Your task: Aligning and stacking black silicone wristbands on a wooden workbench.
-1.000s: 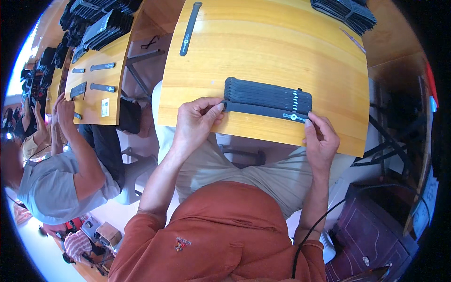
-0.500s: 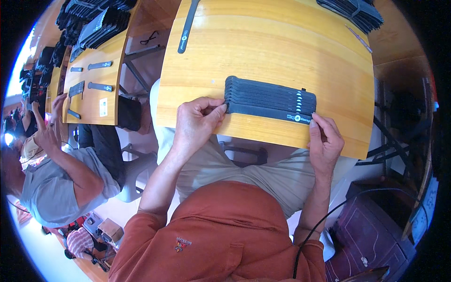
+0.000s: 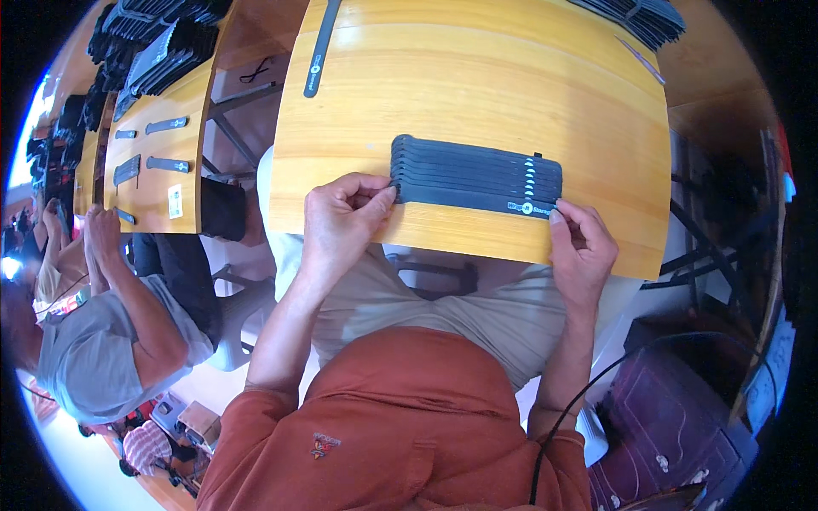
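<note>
A row of several black straps (image 3: 464, 160) lies overlapped like shingles on the wooden table in front of me. Each has a rounded left end, and pale printed marks line up near the right. The nearest strap (image 3: 456, 196) lies along the row's front edge with its white print facing up. My left hand (image 3: 342, 220) pinches its left end between thumb and forefinger. At its right end, my right hand (image 3: 583, 249) closes thumb and fingers on the strap's corner. A small dark tab (image 3: 538, 155) sticks out at the row's far edge.
One loose strap (image 3: 317, 64) lies at the far left of my table (image 3: 477, 94). A banded bundle of black straps (image 3: 635, 19) and a thin pen-like stick (image 3: 641, 60) are far right. Left, a co-worker (image 3: 119, 341) sits at another table (image 3: 162, 204) with straps.
The table and straps appear shifted slightly left and up in the picture. Both my hands keep their places on the nearest strap. The co-worker's hands have come down and together.
</note>
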Tool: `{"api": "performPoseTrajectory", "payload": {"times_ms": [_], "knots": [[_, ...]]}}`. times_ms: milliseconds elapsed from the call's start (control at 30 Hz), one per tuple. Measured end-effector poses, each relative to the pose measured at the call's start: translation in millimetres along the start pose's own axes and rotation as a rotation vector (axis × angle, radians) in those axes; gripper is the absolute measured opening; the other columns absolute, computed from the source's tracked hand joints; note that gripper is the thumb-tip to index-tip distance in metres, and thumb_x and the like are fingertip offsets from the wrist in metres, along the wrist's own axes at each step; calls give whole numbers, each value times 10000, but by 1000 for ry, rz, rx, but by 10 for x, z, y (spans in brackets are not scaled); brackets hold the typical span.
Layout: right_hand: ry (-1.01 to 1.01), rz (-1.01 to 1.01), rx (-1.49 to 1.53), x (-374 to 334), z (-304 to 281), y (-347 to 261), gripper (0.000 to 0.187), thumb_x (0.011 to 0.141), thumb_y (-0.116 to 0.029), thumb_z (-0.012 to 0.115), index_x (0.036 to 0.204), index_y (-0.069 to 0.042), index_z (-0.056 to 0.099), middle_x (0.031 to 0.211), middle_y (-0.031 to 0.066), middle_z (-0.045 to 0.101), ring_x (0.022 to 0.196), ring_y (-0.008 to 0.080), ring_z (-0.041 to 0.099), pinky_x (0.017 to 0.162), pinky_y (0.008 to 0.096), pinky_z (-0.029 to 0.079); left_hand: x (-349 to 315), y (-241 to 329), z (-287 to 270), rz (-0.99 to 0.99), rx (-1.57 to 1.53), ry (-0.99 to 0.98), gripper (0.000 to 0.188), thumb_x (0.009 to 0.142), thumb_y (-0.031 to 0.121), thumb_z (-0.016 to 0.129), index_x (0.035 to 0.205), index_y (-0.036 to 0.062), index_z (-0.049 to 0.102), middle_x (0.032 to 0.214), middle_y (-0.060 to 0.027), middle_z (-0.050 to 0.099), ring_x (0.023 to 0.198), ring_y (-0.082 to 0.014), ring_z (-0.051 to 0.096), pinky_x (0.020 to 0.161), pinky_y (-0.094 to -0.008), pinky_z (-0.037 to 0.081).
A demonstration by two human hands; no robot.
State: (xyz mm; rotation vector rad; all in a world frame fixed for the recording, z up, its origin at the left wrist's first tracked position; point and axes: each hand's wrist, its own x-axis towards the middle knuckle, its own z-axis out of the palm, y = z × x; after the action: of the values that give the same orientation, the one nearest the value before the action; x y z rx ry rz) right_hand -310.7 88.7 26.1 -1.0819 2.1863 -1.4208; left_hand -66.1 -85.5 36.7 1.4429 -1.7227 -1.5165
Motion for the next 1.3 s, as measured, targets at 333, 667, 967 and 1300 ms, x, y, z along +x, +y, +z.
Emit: {"api": "performPoseTrajectory", "payload": {"times_ms": [333,667,967,1300], "knots": [[8,25,23,-1,-7,-6,123,905,25,714,1023,46,739,864,88,700,735,111,649,641,244,514,-5,37,25,-16,-26,-3,132,942,50,745,1018,-58,744,753,-34,712,648,-46,626,588,-201,515],[19,34,41,6,4,-1,106,886,18,718,987,39,741,852,106,712,711,149,669,645,272,525,0,31,17,-35,-8,8,147,940,51,747,1034,-62,738,767,-35,712,655,-49,629,593,-196,511],[14,71,47,11,5,-11,111,879,14,710,982,33,745,845,110,711,699,154,668,642,278,524,7,21,15,-14,-10,-2,140,944,41,741,1031,-68,736,756,-32,706,640,-48,615,583,-195,499],[19,36,18,17,15,18,114,870,13,707,976,28,743,847,114,712,696,172,670,644,292,526,-1,24,15,7,-3,5,144,941,36,742,1035,-72,740,752,-29,703,642,-45,608,576,-189,486]]}}
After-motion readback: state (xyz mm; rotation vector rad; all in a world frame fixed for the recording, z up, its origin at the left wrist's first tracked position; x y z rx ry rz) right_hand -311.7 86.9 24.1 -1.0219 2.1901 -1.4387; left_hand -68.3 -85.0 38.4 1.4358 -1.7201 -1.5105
